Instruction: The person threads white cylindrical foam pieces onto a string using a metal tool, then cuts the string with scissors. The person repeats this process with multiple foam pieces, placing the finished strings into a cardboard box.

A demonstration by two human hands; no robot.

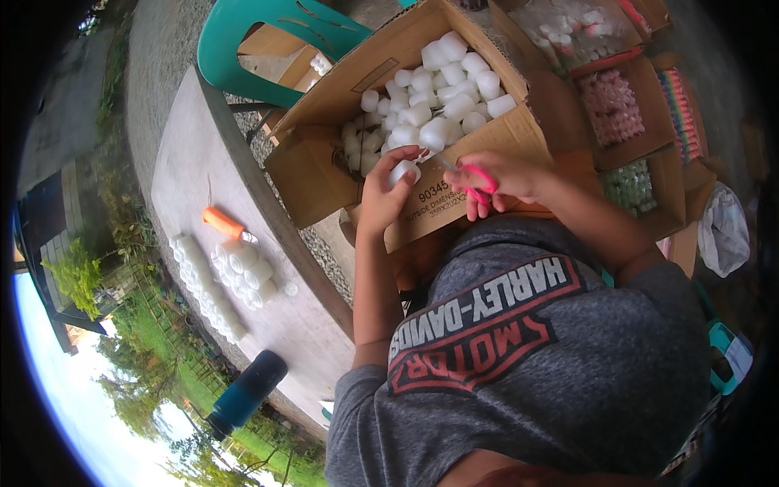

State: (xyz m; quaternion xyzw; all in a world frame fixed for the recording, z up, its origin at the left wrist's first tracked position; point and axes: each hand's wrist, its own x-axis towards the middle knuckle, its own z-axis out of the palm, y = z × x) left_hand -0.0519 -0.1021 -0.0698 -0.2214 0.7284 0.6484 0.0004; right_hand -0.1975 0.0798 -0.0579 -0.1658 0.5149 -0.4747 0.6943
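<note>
My left hand (381, 193) grips a small white, rounded plastic container (403, 172) between thumb and fingers. In my right hand (507, 177) is a pair of scissors with pink handles (480, 182). Their blades point left toward the container, and a small whitish scrap shows near the tips. Both hands are over the near flap of an open cardboard box (495, 138). Many similar white containers (458, 105) lie loosely heaped inside it.
At left, a pale table (182, 146) bears rows of white containers (203, 284), an orange-handled item (221, 221) and a dark blue bottle (250, 391). A green plastic chair (219, 49) stands behind. Right are cartons with pink pieces (610, 105), green pieces (629, 187) and a white bag (725, 231).
</note>
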